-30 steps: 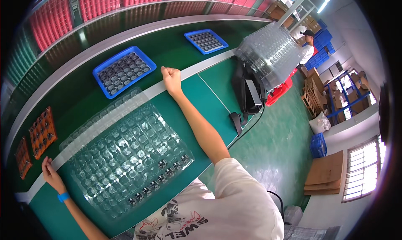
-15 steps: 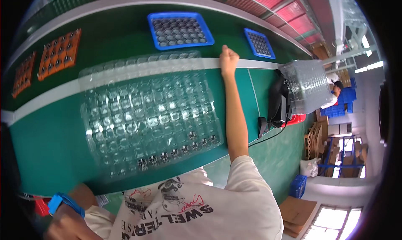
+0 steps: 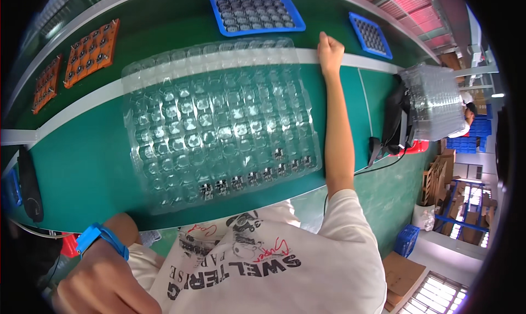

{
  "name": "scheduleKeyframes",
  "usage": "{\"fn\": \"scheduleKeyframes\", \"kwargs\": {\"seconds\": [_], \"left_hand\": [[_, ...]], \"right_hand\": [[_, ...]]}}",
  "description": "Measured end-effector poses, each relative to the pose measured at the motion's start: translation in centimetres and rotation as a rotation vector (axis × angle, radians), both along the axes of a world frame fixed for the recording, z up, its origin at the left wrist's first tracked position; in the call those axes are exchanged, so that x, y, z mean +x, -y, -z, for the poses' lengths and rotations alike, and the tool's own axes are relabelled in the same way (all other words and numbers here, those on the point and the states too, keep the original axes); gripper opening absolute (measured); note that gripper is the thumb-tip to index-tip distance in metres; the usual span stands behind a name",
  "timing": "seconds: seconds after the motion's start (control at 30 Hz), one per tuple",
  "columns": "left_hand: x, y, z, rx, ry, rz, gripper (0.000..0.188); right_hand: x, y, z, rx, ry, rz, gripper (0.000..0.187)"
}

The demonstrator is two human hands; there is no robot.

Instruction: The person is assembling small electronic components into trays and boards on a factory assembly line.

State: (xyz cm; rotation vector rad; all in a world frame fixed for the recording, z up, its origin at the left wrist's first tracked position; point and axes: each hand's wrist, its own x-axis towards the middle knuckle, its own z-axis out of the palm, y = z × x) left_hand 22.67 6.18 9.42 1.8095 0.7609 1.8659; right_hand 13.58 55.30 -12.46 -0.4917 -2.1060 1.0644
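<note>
A clear plastic blister tray with rows of round pockets lies on the green table before me. Several small black-and-silver parts sit in its pockets along the near edge, and one more sits a row farther in. My right hand is closed beyond the tray's right side, over the pale strip at the table's back; whatever its fingers might hold is hidden. My left hand, with a blue wristband at its wrist, is off the table at the lower left. Its back faces me, and its fingers are blurred or out of view.
Behind the strip stand a blue tray of round dark parts and a smaller blue tray. Two orange racks with small parts lie at the left. Stacked clear trays stand at the right beside a black bag.
The whole view has shifted, so the table sits higher and farther right. My left hand shows more at the lower edge. My right hand stays closed beside the tray.
</note>
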Motion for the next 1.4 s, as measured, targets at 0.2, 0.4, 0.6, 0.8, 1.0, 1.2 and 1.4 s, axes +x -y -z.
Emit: {"fn": "scheduleKeyframes", "kwargs": {"seconds": [0.2, 0.4, 0.6, 0.8, 1.0, 1.2, 1.4], "left_hand": [[-0.4, -5.1, 0.0, 0.012, -0.002, 0.051, 0.056], [-4.1, -4.3, 2.8, -0.375, -0.185, -0.648, 0.017], [-12.8, -4.7, 11.6, -0.787, -0.132, -1.209, 0.024], [-18.9, -9.8, 13.1, -1.023, 0.130, -1.195, 0.025], [-24.8, -15.6, 15.5, -1.252, 0.312, -1.143, 0.040], [-26.5, -16.8, 16.8, -1.243, 0.526, -1.042, 0.034], [-27.4, -16.4, 16.2, -1.201, 0.588, -1.040, 0.026]], "right_hand": [[0.0, -0.6, -0.2, -0.034, 0.069, 0.000, 0.043], [0.8, 0.3, -0.6, -0.041, 0.095, 0.035, 0.043], [-0.2, 0.4, 0.4, -0.014, 0.048, -0.008, 0.038], [-0.4, 0.6, 0.2, 0.116, 0.092, 0.008, 0.025], [-0.2, 0.8, 0.1, 0.034, 0.037, -0.009, 0.029], [-0.4, 0.6, 0.6, -0.050, -0.018, -0.005, 0.028], [-0.5, 0.5, 0.1, -0.081, 0.020, 0.023, 0.030]]}}
